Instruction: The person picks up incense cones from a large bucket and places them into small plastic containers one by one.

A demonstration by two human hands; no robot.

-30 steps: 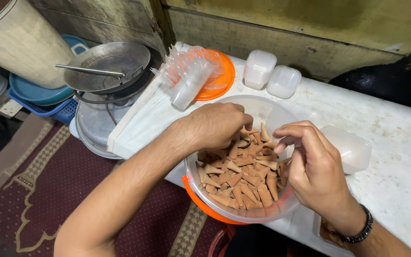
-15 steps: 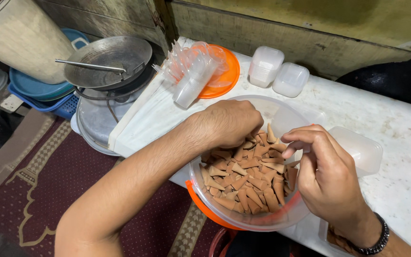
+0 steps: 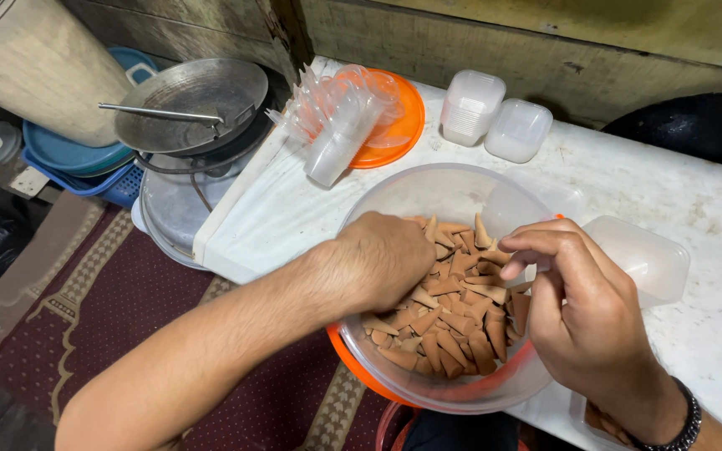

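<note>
A clear plastic bowl [image 3: 394, 196] of brown cone-shaped pieces [image 3: 453, 313] sits at the near edge of a white table [image 3: 695, 200]. The left hand [image 3: 386, 259] digs into the pile, its grip hidden. The right hand [image 3: 582, 305] hovers just right, fingertips pinched narrow

cones [image 3: 453, 313] in bowl [image 3: 428, 196], tubs [image 3: 495, 117] behind

This looks like a small home food-packing corner: a worn white marble surface [image 3: 678, 192] against a rough wall, stacked clear plastic cups [image 3: 336, 125], empty lidded white plastic tubs [image 3: 470, 104], a dented metal pan [image 3: 190, 104], and a maroon patterned rug [image 3: 119, 309] on the floor.
</note>
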